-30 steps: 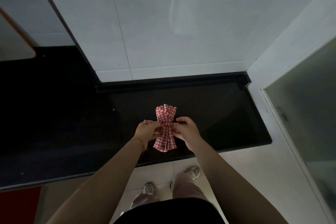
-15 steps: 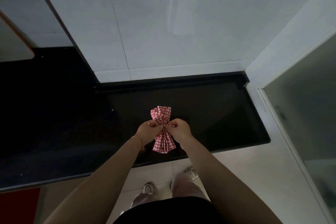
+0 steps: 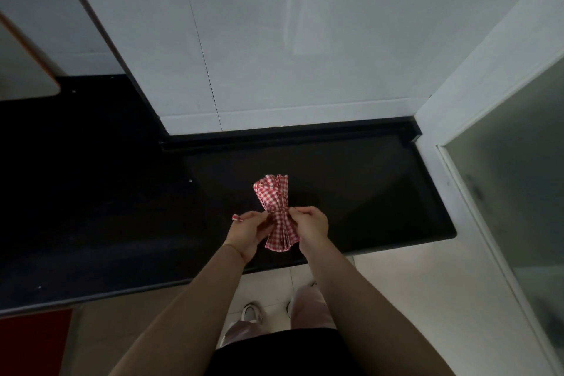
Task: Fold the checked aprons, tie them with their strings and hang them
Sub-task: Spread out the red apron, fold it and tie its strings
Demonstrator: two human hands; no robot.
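Open black desk (image 3: 351, 192) is seen around the hands; passage is blocked behind by the tiled wall (image 3: 274, 55) and rightward by a white frame (image 3: 427, 137).

left hand (image 3: 248, 233): drawn out toward 9 o'clock, away from the apron's waist
string (image 3: 237, 217): its end now pokes out left of that hand
right hand (image 3: 309, 224): pinching at the cinched apron (image 3: 276, 210)

Apron bundle held over bench, between both hands.
Apron (image 3: 277, 217) above bench (image 3: 366, 192); left hand (image 3: 248, 230) at its left, right hand (image 3: 311, 223) at its right; wall (image 3: 305, 55) behind bench, floor (image 3: 396, 299) before it.
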